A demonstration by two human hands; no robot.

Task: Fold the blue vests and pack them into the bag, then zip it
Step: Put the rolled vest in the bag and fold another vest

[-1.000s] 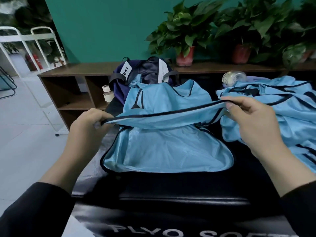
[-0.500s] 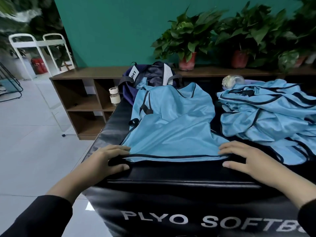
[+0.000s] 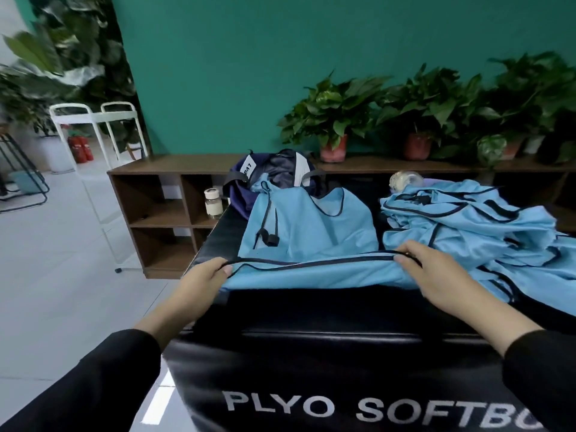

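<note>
A light blue vest (image 3: 308,232) with dark trim lies flat on the black padded box (image 3: 327,344). My left hand (image 3: 199,285) pinches its near left hem corner and my right hand (image 3: 436,279) pinches its near right hem corner, both lifted a little and folded away from me. A heap of several more blue vests (image 3: 473,226) lies to the right, partly under my right wrist. The dark navy bag (image 3: 274,173) stands open at the far end of the box, just behind the vest's shoulders.
A small jar with a white lid (image 3: 213,202) stands at the box's far left corner. A clear bottle (image 3: 405,179) lies behind the vest heap. A brown shelf unit (image 3: 174,194) with potted plants (image 3: 333,120) runs along the green wall. A white cart (image 3: 99,138) stands at left.
My hands laid the vest's hem flat at the near edge, then gripped both hem corners and raised them, folding the lower part towards the bag.
</note>
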